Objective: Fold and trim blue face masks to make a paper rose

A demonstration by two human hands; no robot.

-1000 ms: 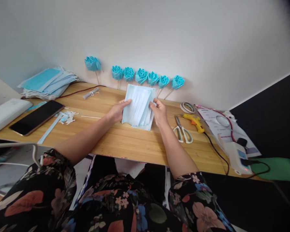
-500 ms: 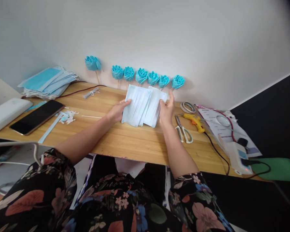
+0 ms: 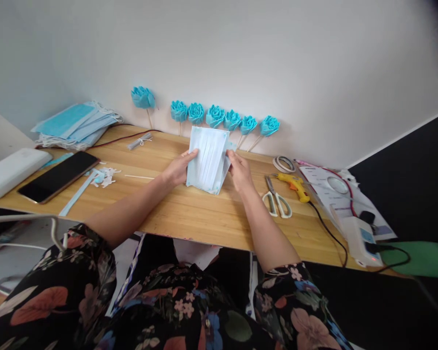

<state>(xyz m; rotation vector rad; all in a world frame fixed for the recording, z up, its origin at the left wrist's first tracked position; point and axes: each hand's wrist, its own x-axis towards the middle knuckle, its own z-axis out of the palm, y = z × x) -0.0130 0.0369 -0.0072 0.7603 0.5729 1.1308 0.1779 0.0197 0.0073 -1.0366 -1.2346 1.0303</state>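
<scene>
Pale blue pleated face masks [image 3: 206, 163], cut without ear loops, are held up together above the middle of the table. My left hand [image 3: 178, 167] grips their left edge, thumb in front. At the right edge, my right hand [image 3: 240, 170] is closed on them, with part of a rear sheet showing beside its fingers. The masks overlap closely, so how many there are I cannot tell. Behind them, several blue mask-fabric roses [image 3: 215, 115] on wooden sticks lean against the wall, some stems hidden by the masks.
Scissors [image 3: 275, 198], a yellow glue gun [image 3: 294, 185] and tape rolls [image 3: 283, 164] lie to the right, near a power strip [image 3: 361, 240]. On the left are a phone [image 3: 58, 176], a white power bank [image 3: 16, 172], a mask stack [image 3: 76, 124], scraps [image 3: 104, 177] and a thin stick [image 3: 139, 177].
The right-hand masks have slid left behind the front one, so the fanned sheets now overlap almost fully. My right hand has moved left with them; my left hand stays nearly in place.
</scene>
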